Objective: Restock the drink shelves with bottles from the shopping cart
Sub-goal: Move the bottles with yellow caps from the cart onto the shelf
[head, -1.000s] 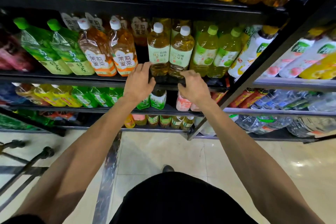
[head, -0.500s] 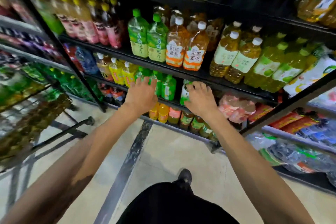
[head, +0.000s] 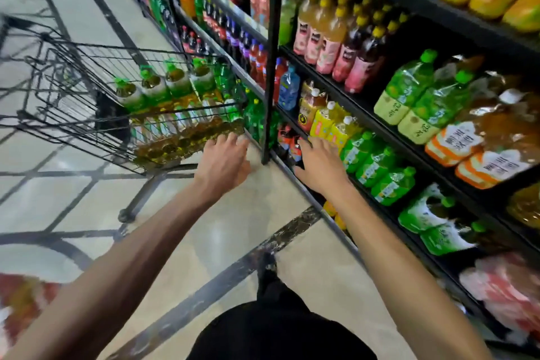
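Green-capped plastic bottles of amber drink (head: pixel 175 90) stand upright in a black wire shopping cart (head: pixel 131 50) ahead and left of both empty, loosely spread hands, the left hand (head: pixel 223 162) just beside its near corner, the right hand (head: pixel 320 168) farther off by the black metal shelves (head: pixel 270 67).

Green-capped bottles (head: pixel 177 83) of amber drink stand packed in the black wire shopping cart (head: pixel 73 67), just beside the stocked drink shelves (head: pixel 272 67).

free: floor (head: pixel 233 228) between cart (head: pixel 87 73), shelves (head: pixel 318 207) | obstacle: upright post (head: pixel 271 52)
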